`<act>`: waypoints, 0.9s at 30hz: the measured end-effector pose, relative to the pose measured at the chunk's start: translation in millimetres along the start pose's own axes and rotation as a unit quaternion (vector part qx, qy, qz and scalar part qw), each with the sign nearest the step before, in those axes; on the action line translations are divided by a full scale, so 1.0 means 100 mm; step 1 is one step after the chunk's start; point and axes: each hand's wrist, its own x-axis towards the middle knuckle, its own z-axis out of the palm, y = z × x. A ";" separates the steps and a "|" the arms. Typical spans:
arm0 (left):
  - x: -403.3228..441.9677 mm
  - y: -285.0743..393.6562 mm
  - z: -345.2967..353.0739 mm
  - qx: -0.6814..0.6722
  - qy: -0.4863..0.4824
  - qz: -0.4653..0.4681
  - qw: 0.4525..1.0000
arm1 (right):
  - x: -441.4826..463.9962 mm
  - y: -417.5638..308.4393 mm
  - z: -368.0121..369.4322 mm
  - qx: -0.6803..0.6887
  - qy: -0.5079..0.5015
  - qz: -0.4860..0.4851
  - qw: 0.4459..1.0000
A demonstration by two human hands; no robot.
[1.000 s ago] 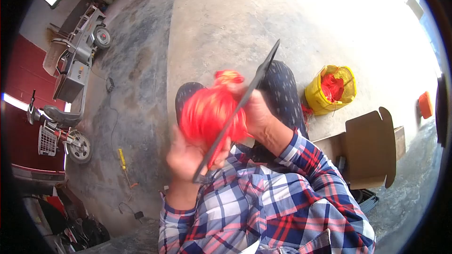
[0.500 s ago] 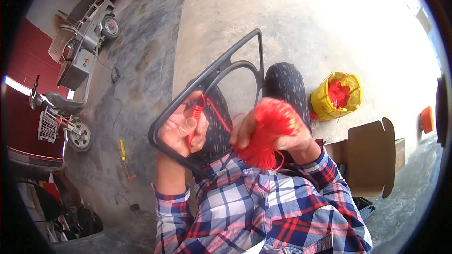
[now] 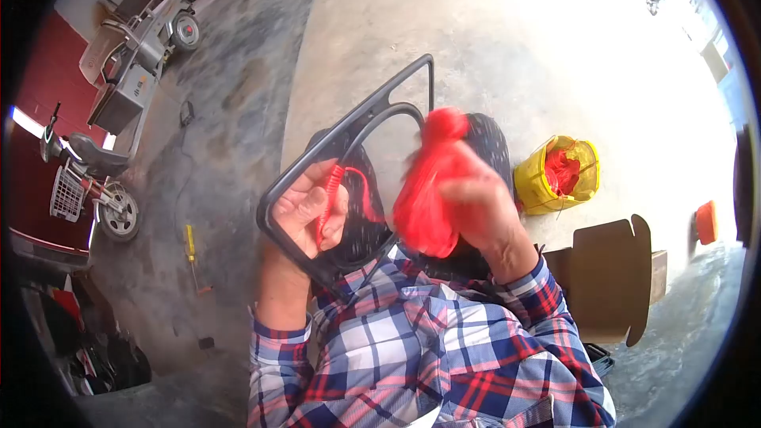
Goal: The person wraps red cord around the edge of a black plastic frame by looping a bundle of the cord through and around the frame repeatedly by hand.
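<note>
A black frame [image 3: 361, 120], angular outside with a rounded inner ring, slants over my lap. Red cord [image 3: 331, 196] is wound in tight turns along the left side of its inner ring. My left hand [image 3: 305, 210] is closed on that wrapped part, with fingers and thumb around it. From the top of the turns a red strand crosses the ring toward my right hand [image 3: 479, 202]. That hand grips a thick bundle of red cord [image 3: 432, 198], blurred by motion, just right of the frame. Some of its fingers are hidden behind the bundle.
On my right stand a yellow bucket [image 3: 543, 190] with red material inside and an open cardboard box [image 3: 606, 277]. An orange object [image 3: 705, 223] lies beyond. At left are a yellow-handled screwdriver [image 3: 190, 244], a scooter [image 3: 99, 182] and a three-wheeled cart [image 3: 143, 71].
My right hand has swung the red bundle, whose top now points up and away from me. My left hand keeps its grip on the wrapped ring. The view has shifted slightly.
</note>
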 end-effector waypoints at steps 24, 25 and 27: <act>-0.19 -0.23 0.55 -0.142 -0.033 -0.039 0.989 | 0.43 0.30 0.17 0.251 -0.127 0.076 0.957; -0.21 -0.22 0.57 -0.130 -0.020 -0.034 0.991 | 0.47 0.28 0.14 0.278 -0.072 0.074 0.955; -0.20 -0.19 0.43 -0.125 -0.067 -0.085 0.986 | 0.59 0.46 -0.14 0.255 0.005 -0.002 0.967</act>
